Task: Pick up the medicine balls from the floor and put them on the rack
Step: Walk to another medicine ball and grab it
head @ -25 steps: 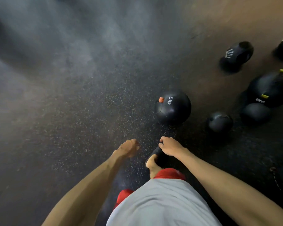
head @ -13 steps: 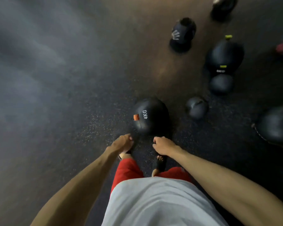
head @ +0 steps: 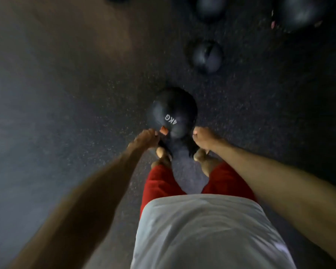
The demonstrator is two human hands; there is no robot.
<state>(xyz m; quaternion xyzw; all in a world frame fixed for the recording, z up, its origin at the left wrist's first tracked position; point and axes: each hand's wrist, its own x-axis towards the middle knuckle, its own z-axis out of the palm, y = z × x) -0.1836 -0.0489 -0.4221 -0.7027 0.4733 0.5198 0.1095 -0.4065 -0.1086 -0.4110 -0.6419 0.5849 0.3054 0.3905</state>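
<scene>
A person stands over a black medicine ball (head: 172,109) marked "4KG" in white, seen from a head-worn camera looking straight down. The ball sits on the dark speckled floor (head: 76,113) just beyond the person's toes, near the middle of the scene, with an orange tag (head: 164,130) on its near-left side.

Both bare arms reach down towards it. The left hand (head: 146,138) hangs at the ball's near-left edge, just beside the orange tag, its fingers loosely curled downward and holding nothing. The right hand (head: 203,138) hangs at the ball's near-right edge, its fingers also curled in with the knuckles showing, and it too holds nothing. Motion blur makes it impossible to tell whether either hand touches the ball's surface.

Below the hands, the left foot (head: 162,154) and right foot (head: 202,158) are planted apart on the floor, close to the ball's near side. The person wears red shorts (head: 159,183) and a pale grey shirt (head: 202,230).

Farther off and to the right, a smaller black ball (head: 207,56) lies on the floor, well apart from the 4KG one. Beyond it, at the far edge, a second dark ball (head: 210,6) and a larger ball (head: 301,12) at the far right are both cut off by the frame and blurred.
</scene>
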